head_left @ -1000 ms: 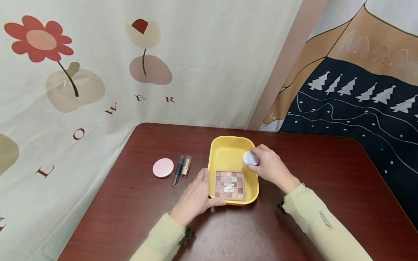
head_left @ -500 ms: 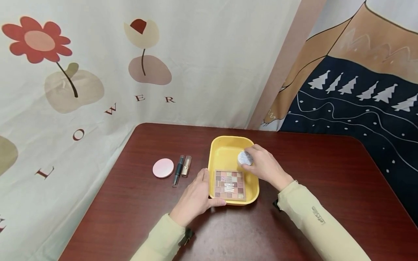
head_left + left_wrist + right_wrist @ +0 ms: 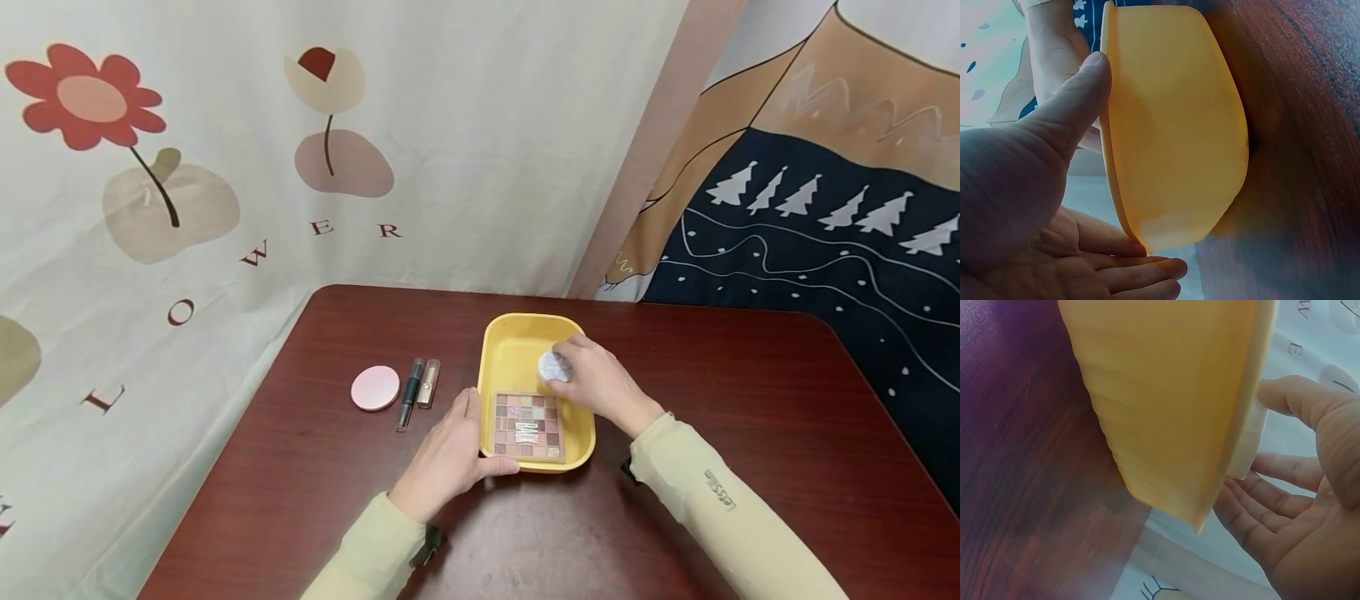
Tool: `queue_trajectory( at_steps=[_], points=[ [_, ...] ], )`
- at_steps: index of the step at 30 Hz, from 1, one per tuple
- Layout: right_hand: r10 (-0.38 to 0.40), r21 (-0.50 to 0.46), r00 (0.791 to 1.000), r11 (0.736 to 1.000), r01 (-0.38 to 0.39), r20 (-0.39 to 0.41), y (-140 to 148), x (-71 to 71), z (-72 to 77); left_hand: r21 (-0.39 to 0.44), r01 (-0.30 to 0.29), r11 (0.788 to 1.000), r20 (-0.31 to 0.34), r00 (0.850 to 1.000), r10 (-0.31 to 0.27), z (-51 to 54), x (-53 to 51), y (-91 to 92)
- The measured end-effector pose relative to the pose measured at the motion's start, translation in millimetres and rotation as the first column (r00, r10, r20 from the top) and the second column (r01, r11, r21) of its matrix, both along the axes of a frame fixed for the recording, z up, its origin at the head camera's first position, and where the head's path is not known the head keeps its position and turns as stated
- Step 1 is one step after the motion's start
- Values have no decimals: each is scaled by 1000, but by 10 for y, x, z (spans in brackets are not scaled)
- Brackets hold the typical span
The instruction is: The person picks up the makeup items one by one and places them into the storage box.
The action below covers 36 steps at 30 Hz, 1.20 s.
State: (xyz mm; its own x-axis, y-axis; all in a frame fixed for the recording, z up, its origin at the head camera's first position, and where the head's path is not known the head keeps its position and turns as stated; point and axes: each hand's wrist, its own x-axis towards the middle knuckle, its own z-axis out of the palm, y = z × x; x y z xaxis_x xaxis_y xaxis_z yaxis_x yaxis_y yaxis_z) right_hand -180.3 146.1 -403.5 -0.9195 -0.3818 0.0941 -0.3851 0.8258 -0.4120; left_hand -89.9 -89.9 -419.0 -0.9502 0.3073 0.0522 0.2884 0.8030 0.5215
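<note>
My right hand [image 3: 600, 379] pinches a small round white container [image 3: 554, 367] with a marbled grey-white top, between thumb and fingers. The hand reaches over the right side of the yellow plastic bin [image 3: 517, 327]. In the right wrist view the white container [image 3: 1252, 440] shows partly above the bin's rim; its lower part is hidden. My left hand [image 3: 446, 454] rests against the bin's near left corner, its fingers straight along the left side and its thumb on the near rim. An eyeshadow palette [image 3: 528, 427] lies in the near half of the bin.
Left of the bin, a pink round compact [image 3: 375, 388], a dark double-ended pencil [image 3: 409, 394] and a gold lipstick tube [image 3: 428, 383] lie side by side on the brown table [image 3: 712, 375]. Printed curtains [image 3: 487, 150] hang behind the table.
My right hand has moved left with the round white container, from the bin's right rim to over its inside. The left hand and the bin have stayed where they were.
</note>
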Motion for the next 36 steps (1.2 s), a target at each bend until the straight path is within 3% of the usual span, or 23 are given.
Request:
queue_trajectory(
  at_steps=[19,36],
  points=[
    [1,42,994,999,-6,112,-119,-56,-141,5,5,1000,2,1000,-5,2,4,-1],
    [78,117,996,991,-72,-50,-143,-72,-249,7,6,1000,-7,1000,-6,-1,9,-3]
  ],
)
